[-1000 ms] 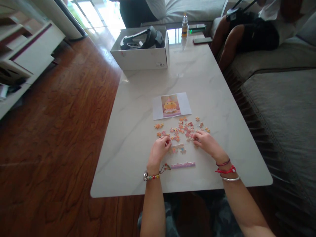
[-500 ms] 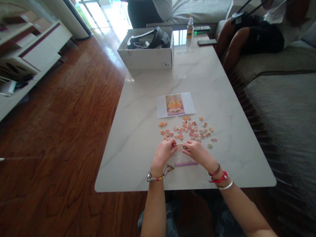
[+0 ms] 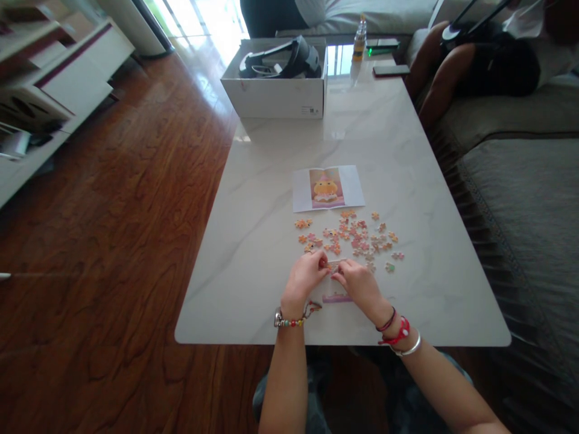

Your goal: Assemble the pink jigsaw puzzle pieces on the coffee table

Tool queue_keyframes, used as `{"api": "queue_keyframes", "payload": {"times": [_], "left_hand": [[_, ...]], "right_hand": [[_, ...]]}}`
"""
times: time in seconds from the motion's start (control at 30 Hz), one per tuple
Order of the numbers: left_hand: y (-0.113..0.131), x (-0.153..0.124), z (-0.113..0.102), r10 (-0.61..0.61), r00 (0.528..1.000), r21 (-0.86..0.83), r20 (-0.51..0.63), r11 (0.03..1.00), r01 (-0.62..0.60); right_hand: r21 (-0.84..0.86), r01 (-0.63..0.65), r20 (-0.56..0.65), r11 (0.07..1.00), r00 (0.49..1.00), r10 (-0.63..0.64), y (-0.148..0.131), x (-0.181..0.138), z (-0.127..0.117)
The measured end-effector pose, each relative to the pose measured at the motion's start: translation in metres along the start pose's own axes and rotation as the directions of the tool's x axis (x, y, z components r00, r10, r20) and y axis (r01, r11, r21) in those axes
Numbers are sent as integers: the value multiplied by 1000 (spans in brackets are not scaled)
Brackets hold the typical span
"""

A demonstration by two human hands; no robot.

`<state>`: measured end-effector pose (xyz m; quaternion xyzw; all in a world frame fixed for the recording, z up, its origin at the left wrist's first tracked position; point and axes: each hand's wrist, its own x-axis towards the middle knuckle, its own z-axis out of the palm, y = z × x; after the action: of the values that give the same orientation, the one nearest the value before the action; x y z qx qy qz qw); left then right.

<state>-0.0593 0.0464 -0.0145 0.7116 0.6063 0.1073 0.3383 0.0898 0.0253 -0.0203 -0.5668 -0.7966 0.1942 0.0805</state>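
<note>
Between my hands is a small joined group of jigsaw puzzle pieces (image 3: 333,265), partly hidden by my fingers. My left hand (image 3: 308,272) pinches its left side. My right hand (image 3: 358,282) is closed on its right side, thumb and fingertips together. Just nearer to me lies a pink-purple strip of joined puzzle pieces (image 3: 335,298), its right part covered by my right hand. Beyond my hands, loose puzzle pieces (image 3: 357,236) in orange, pink and white are scattered. One greenish piece (image 3: 389,267) sits at the right of them.
A printed reference picture (image 3: 326,188) of a yellow figure lies past the pieces. Farther back on the marble-patterned table (image 3: 217,265) stand a white box (image 3: 275,96) holding a headset, a bottle (image 3: 359,41) and a phone (image 3: 391,71). A person (image 3: 493,66) sits on the sofa at the right.
The camera view has shifted slightly. My right hand has moved a little nearer to my left and now covers the right end of the purple strip. Both hands keep their grip.
</note>
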Motion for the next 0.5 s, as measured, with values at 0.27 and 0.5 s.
{"api": "queue_keyframes", "payload": {"times": [0.27,0.5], "left_hand": [[11,0,3,-100,995,85,-27,991,102],[12,2,5,-128,991,122,-35,984,131]], "right_hand": [[-44,-6,4,999,1000,6,0,1,-3],[100,51,42,994,998,-55,14,4,-6]]}}
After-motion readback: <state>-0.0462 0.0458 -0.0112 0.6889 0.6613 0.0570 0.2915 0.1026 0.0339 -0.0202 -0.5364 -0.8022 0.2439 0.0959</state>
